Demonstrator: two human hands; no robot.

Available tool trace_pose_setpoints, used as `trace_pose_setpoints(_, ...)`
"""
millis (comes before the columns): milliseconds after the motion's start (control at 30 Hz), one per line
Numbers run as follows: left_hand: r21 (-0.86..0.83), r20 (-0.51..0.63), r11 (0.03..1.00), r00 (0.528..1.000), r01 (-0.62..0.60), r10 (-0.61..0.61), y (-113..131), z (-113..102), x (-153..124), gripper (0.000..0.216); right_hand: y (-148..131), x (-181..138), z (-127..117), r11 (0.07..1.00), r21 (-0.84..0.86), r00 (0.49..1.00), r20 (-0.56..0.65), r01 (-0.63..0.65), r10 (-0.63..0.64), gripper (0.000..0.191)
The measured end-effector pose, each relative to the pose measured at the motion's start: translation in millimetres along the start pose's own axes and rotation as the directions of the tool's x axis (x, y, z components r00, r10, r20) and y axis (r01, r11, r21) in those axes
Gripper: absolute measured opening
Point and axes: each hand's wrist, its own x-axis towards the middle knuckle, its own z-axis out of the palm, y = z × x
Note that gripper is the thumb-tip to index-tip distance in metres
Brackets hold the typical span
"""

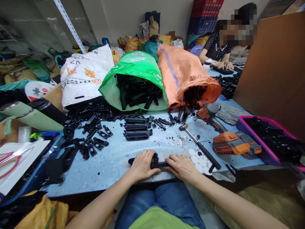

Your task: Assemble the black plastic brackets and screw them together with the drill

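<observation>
My left hand [142,165] and my right hand [182,166] both press down on a long black plastic part [156,162] that lies flat near the front edge of the blue table [111,162]. The fingers of each hand curl over the part's ends, and only its middle shows between them. A stack of similar black parts [137,128] sits further back at the table's centre. White round discs [199,160] lie just right of my right hand.
A hammer [199,145] and an orange cordless drill [226,135] lie to the right. Green [135,68], orange [183,71] and white [83,74] sacks spill black parts at the back. A pink tray [267,152] stands right, scissors [10,159] left. Another person [221,47] works far right.
</observation>
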Motion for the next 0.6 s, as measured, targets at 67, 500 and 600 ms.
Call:
trace_pose_setpoints(67,-0.012,-0.024,1.0,1.0,-0.017,0.017,-3,3,-2,0.051,-2,2,-8,1.0,-0.025,1.0,-0.01,-0.002,0.002,0.027)
trace_pose_setpoints(500,-0.031,-0.099,0.999,0.994,-0.045,0.042,-2,6,-1,0.04,0,14,-26,1.0,0.02,1.0,0.002,0.019,-0.02,0.024)
trace_pose_setpoints(600,0.016,-0.027,1.0,0.999,-0.017,0.017,-2,10,1,0.037,13,10,-12,0.991,0.117,0.997,-0.049,-0.058,0.065,0.028)
